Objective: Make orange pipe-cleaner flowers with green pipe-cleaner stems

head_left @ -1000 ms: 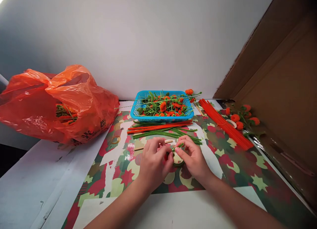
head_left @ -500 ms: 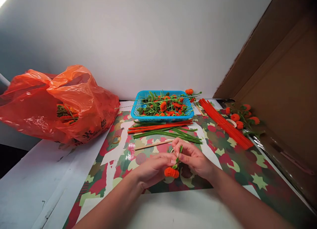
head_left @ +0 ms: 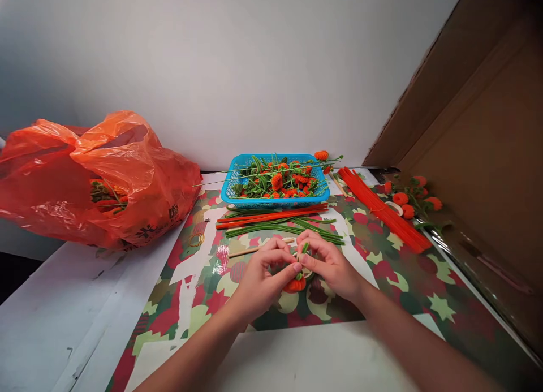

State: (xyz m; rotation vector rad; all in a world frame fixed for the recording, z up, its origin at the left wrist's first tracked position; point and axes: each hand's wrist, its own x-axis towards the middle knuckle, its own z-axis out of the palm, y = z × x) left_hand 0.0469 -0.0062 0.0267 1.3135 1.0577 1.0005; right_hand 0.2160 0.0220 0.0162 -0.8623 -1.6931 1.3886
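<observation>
Camo mat: L hand & R hand, grip closed on orange flwr.

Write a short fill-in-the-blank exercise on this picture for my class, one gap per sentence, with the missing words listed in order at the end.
1. The left hand and right hand meet at a small flower whose head is coloured ____.
2. The plastic basket holding many flowers is coloured ____.
3. As the wearer sees it, the big plastic bag is on the basket's ____ side.
4. Of the loose strips just in front of the basket, some are red and the others are ____.

Missing words: orange; blue; left; green.
</observation>
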